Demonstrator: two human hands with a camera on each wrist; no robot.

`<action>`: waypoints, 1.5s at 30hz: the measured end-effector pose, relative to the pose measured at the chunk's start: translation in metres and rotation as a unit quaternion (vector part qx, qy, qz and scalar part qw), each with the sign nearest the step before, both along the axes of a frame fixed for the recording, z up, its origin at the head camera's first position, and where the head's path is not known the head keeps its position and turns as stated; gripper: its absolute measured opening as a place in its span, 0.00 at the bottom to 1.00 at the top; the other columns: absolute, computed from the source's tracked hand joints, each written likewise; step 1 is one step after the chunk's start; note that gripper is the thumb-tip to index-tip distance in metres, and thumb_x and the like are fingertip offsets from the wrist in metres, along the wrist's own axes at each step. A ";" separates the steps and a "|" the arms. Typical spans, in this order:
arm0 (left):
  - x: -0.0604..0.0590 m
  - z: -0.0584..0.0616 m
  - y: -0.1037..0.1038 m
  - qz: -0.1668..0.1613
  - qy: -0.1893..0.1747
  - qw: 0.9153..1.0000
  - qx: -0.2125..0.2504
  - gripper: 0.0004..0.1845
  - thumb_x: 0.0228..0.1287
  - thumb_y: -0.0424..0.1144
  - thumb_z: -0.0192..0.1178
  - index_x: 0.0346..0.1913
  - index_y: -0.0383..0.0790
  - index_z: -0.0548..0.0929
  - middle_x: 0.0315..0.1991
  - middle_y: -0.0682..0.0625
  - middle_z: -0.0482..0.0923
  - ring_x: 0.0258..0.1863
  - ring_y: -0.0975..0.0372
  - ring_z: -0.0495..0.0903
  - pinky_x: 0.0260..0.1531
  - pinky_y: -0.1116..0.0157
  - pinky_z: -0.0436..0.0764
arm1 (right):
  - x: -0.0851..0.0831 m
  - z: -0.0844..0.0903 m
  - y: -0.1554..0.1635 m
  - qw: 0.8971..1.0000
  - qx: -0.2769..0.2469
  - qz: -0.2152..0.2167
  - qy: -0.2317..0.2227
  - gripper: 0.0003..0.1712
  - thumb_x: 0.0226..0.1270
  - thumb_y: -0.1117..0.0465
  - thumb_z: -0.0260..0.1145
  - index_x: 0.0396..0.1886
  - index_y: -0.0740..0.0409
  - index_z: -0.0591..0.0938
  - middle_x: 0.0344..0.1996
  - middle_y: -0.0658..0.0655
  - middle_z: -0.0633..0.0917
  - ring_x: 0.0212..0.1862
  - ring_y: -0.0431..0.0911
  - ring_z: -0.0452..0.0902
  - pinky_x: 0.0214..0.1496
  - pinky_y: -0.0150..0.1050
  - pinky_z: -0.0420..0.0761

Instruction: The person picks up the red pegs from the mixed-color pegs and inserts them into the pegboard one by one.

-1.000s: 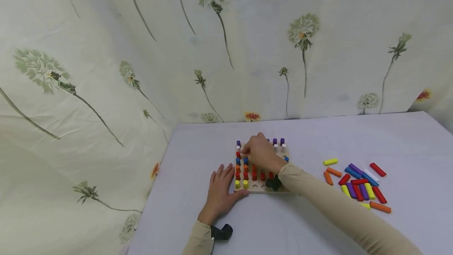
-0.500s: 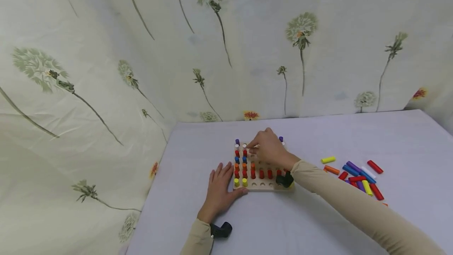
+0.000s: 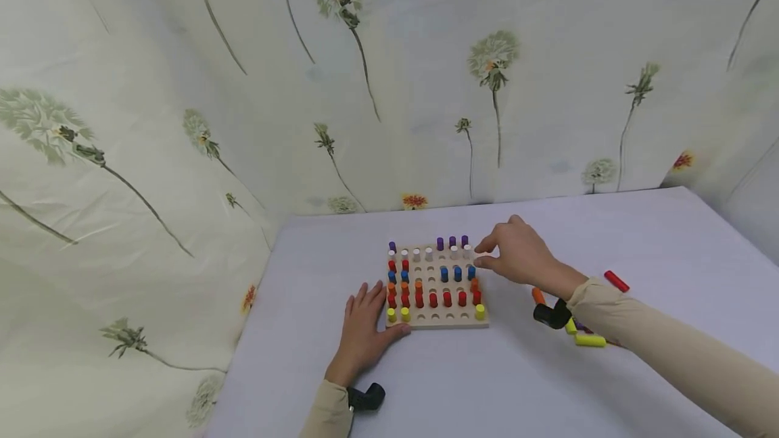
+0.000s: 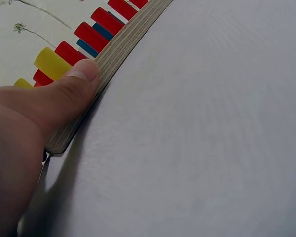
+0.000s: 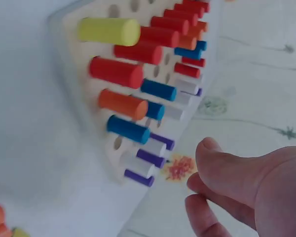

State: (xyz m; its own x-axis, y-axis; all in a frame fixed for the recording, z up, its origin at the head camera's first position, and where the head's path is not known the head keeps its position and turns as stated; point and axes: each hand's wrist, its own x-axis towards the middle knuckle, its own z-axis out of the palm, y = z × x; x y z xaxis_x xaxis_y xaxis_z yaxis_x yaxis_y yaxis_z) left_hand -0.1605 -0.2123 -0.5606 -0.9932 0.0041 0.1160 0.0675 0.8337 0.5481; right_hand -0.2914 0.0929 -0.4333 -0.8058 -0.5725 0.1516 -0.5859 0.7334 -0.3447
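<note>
Centrally, one wooden pegboard [image 3: 438, 326], flat on the cloth-covered table [image 3: 487, 384], near edge facing the person.

Pegs in board: upright in holes, which presumably keeps them from rolling. Rows sorted by colour, near to far: yellow pegs [image 3: 391, 315] at both ends; lower red pegs [image 3: 447, 299], a full row; orange pegs [image 3: 418, 287]; blue pegs [image 3: 458, 274]; upper red pegs [image 3: 405, 265], two at the left; white pegs [image 3: 429, 254]; purple pegs [image 3: 452, 242]. In the right wrist view the yellow looks stoutest and the purple thinnest, so hole width may well decide each row's place.

Left hand [image 3: 364, 336]: fingers extended and somewhat spread at the board's left side; thumb [image 4: 71, 91] against the near edge, beside a yellow peg. Nothing pinched; the placement looks meant to stop the board sliding.

Right hand [image 3: 517, 252]: beside the board's far right corner, fingers bent, thumb and forefinger apart, no peg visible between them. Fingertips near the end white peg; the right wrist view shows a gap.

Loose pegs, right of the board, lying on their sides: one red peg [image 3: 617, 281], one orange peg [image 3: 538, 295], one yellow peg [image 3: 589, 341], others partly hidden by the right sleeve [image 3: 657, 336]. Probably kept there for the right hand's reach. Full count: cannot tell.
</note>
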 end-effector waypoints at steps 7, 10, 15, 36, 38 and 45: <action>0.001 0.000 -0.005 0.002 -0.003 1.000 0.005 0.48 0.65 0.63 0.71 0.79 0.38 0.70 0.82 0.43 0.64 0.85 0.43 0.52 0.83 0.34 0.47 | 0.015 -0.005 0.045 0.998 0.045 -0.037 0.010 0.21 0.59 0.48 0.83 0.45 0.58 0.94 0.34 0.53 0.93 0.39 0.51 0.73 0.33 0.39 0.72; 0.001 0.000 -0.006 0.007 -0.003 1.000 0.004 0.48 0.64 0.64 0.71 0.79 0.39 0.70 0.82 0.43 0.64 0.85 0.43 0.52 0.83 0.34 0.47 | 0.021 -0.013 0.067 0.997 0.055 -0.050 0.007 0.22 0.59 0.48 0.82 0.45 0.60 0.93 0.34 0.54 0.92 0.39 0.52 0.74 0.31 0.40 0.74; 0.001 0.001 -0.008 0.011 0.003 1.000 0.001 0.48 0.64 0.64 0.71 0.79 0.39 0.71 0.82 0.43 0.65 0.85 0.43 0.52 0.83 0.35 0.48 | 0.025 -0.028 0.092 0.994 0.075 -0.081 0.017 0.22 0.58 0.48 0.83 0.41 0.62 0.92 0.32 0.55 0.92 0.36 0.53 0.74 0.28 0.40 0.75; 0.001 -0.001 -0.001 0.005 0.005 1.000 0.009 0.48 0.64 0.64 0.71 0.79 0.38 0.70 0.82 0.43 0.65 0.85 0.43 0.52 0.83 0.34 0.47 | 0.032 -0.065 0.125 0.989 0.050 -0.134 -0.033 0.25 0.57 0.45 0.83 0.39 0.63 0.90 0.25 0.49 0.86 0.34 0.50 0.70 0.24 0.37 0.71; 0.001 0.000 0.000 0.004 0.006 1.000 0.008 0.48 0.64 0.63 0.72 0.79 0.38 0.71 0.82 0.43 0.65 0.85 0.42 0.52 0.83 0.34 0.47 | 0.032 -0.064 0.126 0.989 0.050 -0.135 -0.037 0.25 0.57 0.46 0.83 0.39 0.63 0.90 0.25 0.49 0.86 0.35 0.50 0.70 0.25 0.37 0.71; 0.001 -0.001 0.003 0.009 0.001 1.000 0.001 0.49 0.63 0.64 0.72 0.79 0.39 0.71 0.82 0.43 0.65 0.85 0.43 0.52 0.83 0.34 0.48 | 0.033 -0.060 0.126 0.985 0.051 -0.149 -0.073 0.23 0.58 0.47 0.83 0.38 0.62 0.88 0.26 0.50 0.86 0.37 0.51 0.70 0.27 0.38 0.71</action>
